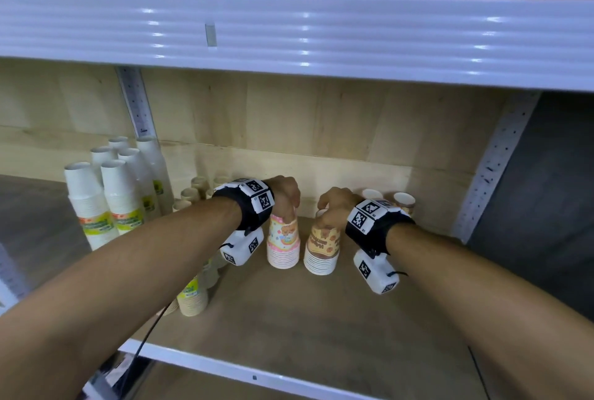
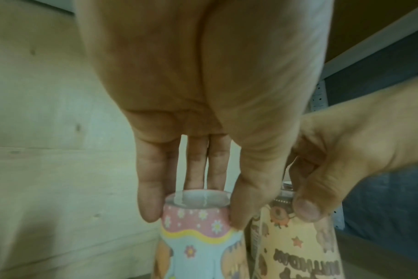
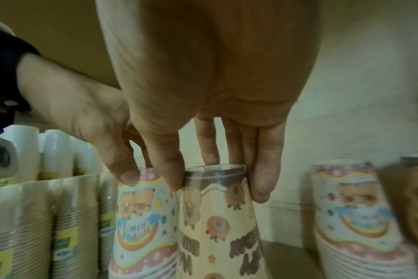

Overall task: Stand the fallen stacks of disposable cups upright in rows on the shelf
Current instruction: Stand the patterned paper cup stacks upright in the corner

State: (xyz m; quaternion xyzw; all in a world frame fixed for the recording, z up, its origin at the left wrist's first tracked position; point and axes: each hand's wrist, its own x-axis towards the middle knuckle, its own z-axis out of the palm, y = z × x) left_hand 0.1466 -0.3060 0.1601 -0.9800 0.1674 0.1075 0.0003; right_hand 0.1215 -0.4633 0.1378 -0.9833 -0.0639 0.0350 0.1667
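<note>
Two printed cup stacks stand rim-down, side by side, mid-shelf. My left hand [image 1: 289,203] [image 2: 193,211] grips the top of the pink and blue birthday stack [image 1: 283,243] [image 2: 198,241] [image 3: 143,226] between thumb and fingers. My right hand [image 1: 331,211] [image 3: 217,181] grips the top of the yellow and brown stack [image 1: 323,248] [image 3: 217,226] [image 2: 294,251] the same way. Both stacks are upright on the wooden shelf board [image 1: 305,312], nearly touching.
Tall white cup stacks [image 1: 106,193] stand at the back left, with beige wrapped stacks [image 1: 193,296] [image 3: 43,217] under my left arm. More printed stacks [image 1: 403,201] [image 3: 353,207] stand at the back right. The upper shelf edge [image 1: 289,36] hangs overhead.
</note>
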